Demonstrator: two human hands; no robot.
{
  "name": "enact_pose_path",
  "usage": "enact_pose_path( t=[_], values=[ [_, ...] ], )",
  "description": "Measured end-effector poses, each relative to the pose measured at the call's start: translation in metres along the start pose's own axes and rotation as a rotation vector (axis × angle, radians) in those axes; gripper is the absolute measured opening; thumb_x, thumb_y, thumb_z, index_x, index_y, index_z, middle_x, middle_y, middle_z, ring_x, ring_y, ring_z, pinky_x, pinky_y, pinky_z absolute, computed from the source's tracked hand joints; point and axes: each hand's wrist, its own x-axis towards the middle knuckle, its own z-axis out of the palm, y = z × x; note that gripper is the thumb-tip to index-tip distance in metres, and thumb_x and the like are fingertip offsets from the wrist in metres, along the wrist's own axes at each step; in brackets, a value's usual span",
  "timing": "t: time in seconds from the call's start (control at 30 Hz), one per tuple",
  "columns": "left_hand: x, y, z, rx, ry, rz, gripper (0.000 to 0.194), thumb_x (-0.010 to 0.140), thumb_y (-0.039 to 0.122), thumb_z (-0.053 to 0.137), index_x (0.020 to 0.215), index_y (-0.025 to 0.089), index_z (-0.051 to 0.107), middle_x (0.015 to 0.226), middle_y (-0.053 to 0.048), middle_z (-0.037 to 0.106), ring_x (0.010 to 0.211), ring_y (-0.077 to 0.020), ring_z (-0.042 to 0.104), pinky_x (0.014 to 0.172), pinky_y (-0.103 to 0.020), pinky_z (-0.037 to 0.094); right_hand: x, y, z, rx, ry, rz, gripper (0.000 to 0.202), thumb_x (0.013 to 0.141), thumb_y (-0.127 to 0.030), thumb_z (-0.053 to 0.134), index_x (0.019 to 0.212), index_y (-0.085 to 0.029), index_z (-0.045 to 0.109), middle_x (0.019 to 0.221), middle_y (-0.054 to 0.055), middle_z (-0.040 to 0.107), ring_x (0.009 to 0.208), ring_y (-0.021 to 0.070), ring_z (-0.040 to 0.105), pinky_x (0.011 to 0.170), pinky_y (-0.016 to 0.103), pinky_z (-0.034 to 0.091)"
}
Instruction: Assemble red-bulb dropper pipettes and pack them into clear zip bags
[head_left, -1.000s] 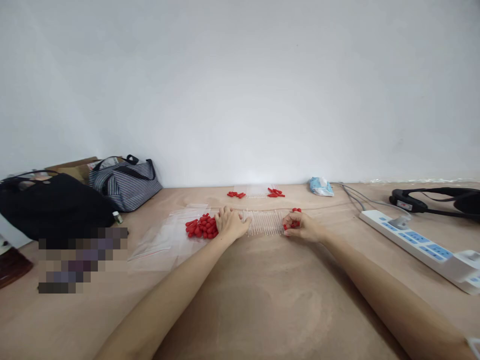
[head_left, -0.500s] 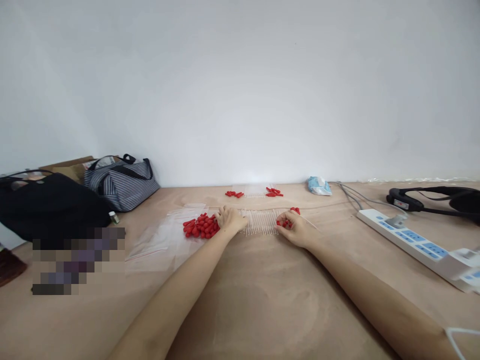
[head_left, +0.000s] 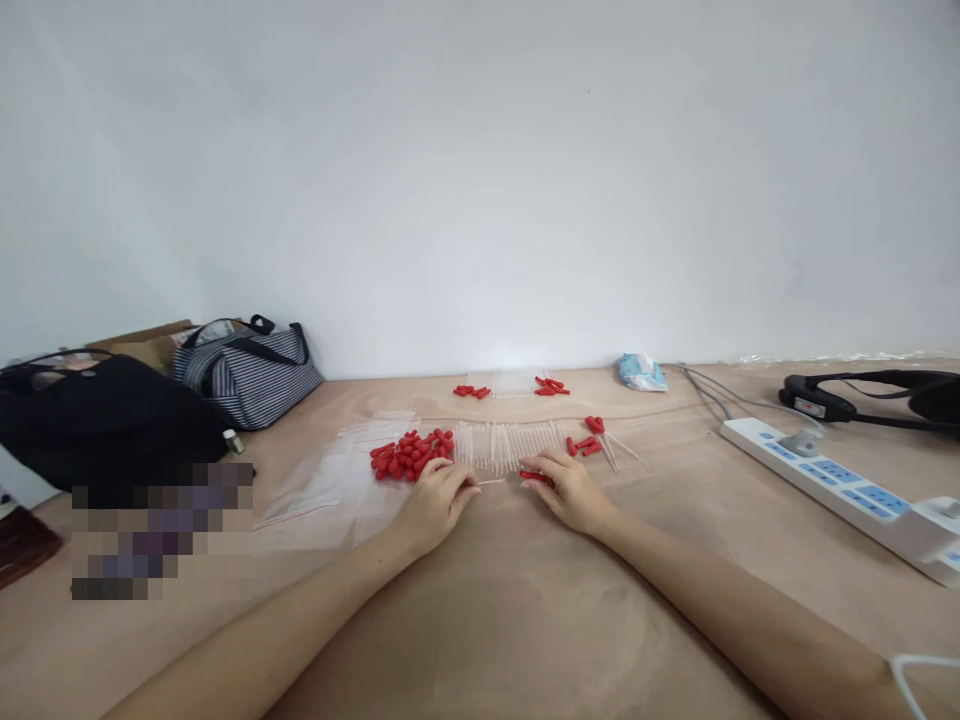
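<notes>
Left hand: the left hand (head_left: 433, 508) has thumb and fingertips pinched together on a thin, pale stick (head_left: 492, 482), its free end pointing right.
Right hand: the right hand (head_left: 576, 495) is curled, fingers closed around a small red, rubbery-looking piece (head_left: 534, 476); whether more sit in the palm, I cannot tell.
Stick row: thin, pale, upright-laid sticks (head_left: 514, 446) lie side by side just beyond the hands.
Red pile: bulb-ended red pieces (head_left: 409, 458) are heaped at the row's left, by flat transparent plastic bags (head_left: 311, 495).
Right of row: a few loose red pieces (head_left: 589, 446) lie near crossed pale sticks (head_left: 628, 448).
Far side: two small red clusters (head_left: 471, 391) (head_left: 553, 387) flank more sticks, near the white wall (head_left: 510, 200).
Good handling: a light pinch close to the stick's free end should limit flexing. Keeping it level with the red piece, wrists low over the brown tabletop (head_left: 525, 620), should steady both. Fingers are best kept off the row, as a brush could scatter it.
</notes>
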Motion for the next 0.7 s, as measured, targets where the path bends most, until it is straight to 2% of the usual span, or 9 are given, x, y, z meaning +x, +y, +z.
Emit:
enact_pose_path(
  t=[0.17, 0.47, 0.7],
  values=[
    [-0.008, -0.008, 0.006, -0.011, 0.053, 0.084, 0.023, 0.086, 0.021, 0.040, 0.100, 0.021, 0.057, 0.084, -0.003, 0.065, 0.077, -0.0167, 0.054, 0.081, -0.034, 0.036, 0.000, -0.010, 0.002, 0.107, -0.064, -0.024, 0.020, 0.082, -0.024, 0.045, 0.095, -0.020, 0.060, 0.087, 0.007, 0.055, 0.078, 0.0156, 0.053, 0.072, 0.030, 0.044],
    [-0.008, -0.007, 0.008, 0.031, 0.059, 0.168, 0.023, 0.086, 0.017, 0.041, 0.097, 0.021, 0.061, 0.081, -0.003, 0.065, 0.072, -0.0141, 0.056, 0.081, -0.033, 0.036, 0.000, -0.015, 0.000, 0.144, -0.051, -0.012, 0.021, 0.082, -0.022, 0.045, 0.096, -0.020, 0.060, 0.088, 0.007, 0.055, 0.078, 0.0147, 0.053, 0.071, 0.029, 0.045],
    [-0.007, -0.008, 0.011, 0.019, 0.130, 0.267, 0.021, 0.086, 0.016, 0.042, 0.096, 0.018, 0.060, 0.078, -0.003, 0.065, 0.069, -0.0131, 0.055, 0.077, -0.033, 0.037, 0.001, -0.019, 0.001, 0.078, -0.056, -0.041, 0.017, 0.082, -0.023, 0.048, 0.095, -0.021, 0.058, 0.088, 0.005, 0.059, 0.081, 0.0158, 0.053, 0.073, 0.031, 0.041]
  ],
)
